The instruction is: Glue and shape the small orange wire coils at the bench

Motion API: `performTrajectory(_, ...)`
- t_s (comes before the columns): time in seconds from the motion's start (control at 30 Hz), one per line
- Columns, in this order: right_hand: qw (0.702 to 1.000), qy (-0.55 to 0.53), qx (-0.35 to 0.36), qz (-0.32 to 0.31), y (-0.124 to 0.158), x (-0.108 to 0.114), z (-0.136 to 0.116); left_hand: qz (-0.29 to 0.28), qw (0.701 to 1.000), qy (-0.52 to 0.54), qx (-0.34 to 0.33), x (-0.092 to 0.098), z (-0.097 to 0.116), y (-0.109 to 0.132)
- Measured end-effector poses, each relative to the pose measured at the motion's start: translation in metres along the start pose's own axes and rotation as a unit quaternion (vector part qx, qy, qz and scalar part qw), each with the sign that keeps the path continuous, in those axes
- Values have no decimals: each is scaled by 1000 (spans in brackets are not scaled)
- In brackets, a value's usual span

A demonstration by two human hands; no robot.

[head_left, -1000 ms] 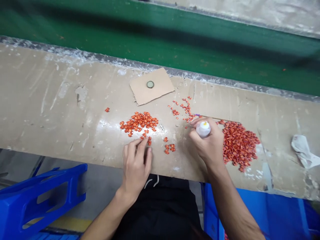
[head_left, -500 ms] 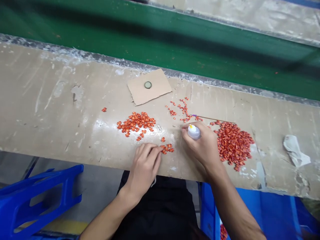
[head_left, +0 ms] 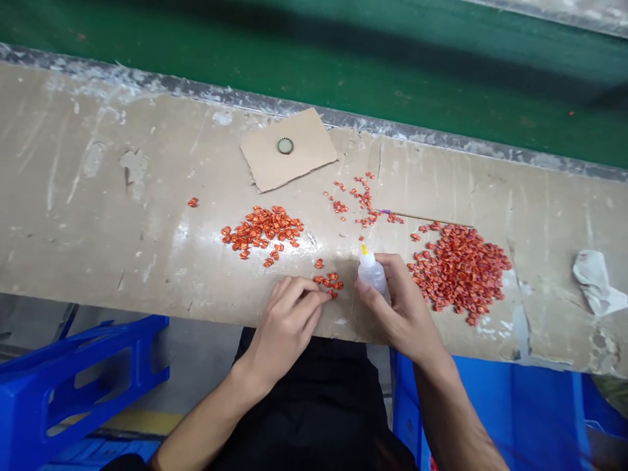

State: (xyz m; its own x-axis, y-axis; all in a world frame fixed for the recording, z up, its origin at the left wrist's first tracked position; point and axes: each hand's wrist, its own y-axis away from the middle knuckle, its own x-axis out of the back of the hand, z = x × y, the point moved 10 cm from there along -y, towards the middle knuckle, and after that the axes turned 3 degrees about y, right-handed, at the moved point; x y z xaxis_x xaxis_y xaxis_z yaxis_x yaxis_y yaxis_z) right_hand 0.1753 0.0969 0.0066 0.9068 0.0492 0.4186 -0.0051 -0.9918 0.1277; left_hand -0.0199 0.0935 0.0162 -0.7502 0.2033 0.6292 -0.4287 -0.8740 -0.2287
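Note:
My right hand (head_left: pixel 405 301) is wrapped round a small translucent squeeze bottle (head_left: pixel 373 275) with a white cap and a yellow tip, held just above the table and pointing away from me. My left hand (head_left: pixel 294 307) has its thumb and forefinger closed on one small orange striped piece (head_left: pixel 333 295), close to the table's near edge. Just beyond those fingertips lies a little group of similar orange pieces (head_left: pixel 328 281). A looser pile of orange pieces (head_left: pixel 267 227) sits farther out to the left. Beside my right hand is a large heap of smaller red-orange pieces (head_left: pixel 464 271).
A cardboard sheet (head_left: pixel 299 167) bears a crimped bottle cap (head_left: pixel 285 145). A thin stick with a purple tip (head_left: pixel 426 218) lies near scattered small pieces (head_left: pixel 364 196). Crumpled white tissue (head_left: pixel 596 281) is at right. Below stand a blue stool (head_left: pixel 98 373) and a blue bin (head_left: pixel 530 405).
My right hand has turned the bottle, so its side now shows and its tip points away. My left fingertips have moved slightly right, pinching a piece at the near side of the little group.

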Motion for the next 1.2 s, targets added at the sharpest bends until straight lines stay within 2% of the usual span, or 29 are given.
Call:
performTrajectory(0.17, 999, 17, 44, 10, 2, 6, -4, -14, 999, -5, -29, 3, 5, 5)
performTrajectory(0.37, 989, -143, -1, 33, 6, 4, 19, -32, 999, 10, -31, 2, 3, 6)
performTrajectory(0.47, 991, -109, 21, 71, 3, 13, 10, -40, 999, 12, -31, 0, 4, 7)
performTrajectory(0.6, 989, -47, 52, 129, -4, 29, -2, 3, 999, 40, 5, 10, 0, 1)
performTrajectory(0.73, 980, -100, 47, 168, -20, 36, 5, 39, 998, 4, 41, 19, -9, -15)
performTrajectory(0.87, 965, -184, 20, 187, -42, 31, 17, 33, 999, -15, 37, 17, -13, -28)
performTrajectory(1.03, 930, -308, 20, 198, -56, 22, 20, 58, 992, -32, 107, 17, -24, -34)
performTrajectory(1.1, 927, -316, 17, 202, -55, 20, 20, 56, 989, -62, 121, 14, -25, -38)
performTrajectory(1.2, 937, -294, -5, 190, -53, 17, 21, 47, 987, -79, 133, 14, -27, -45)
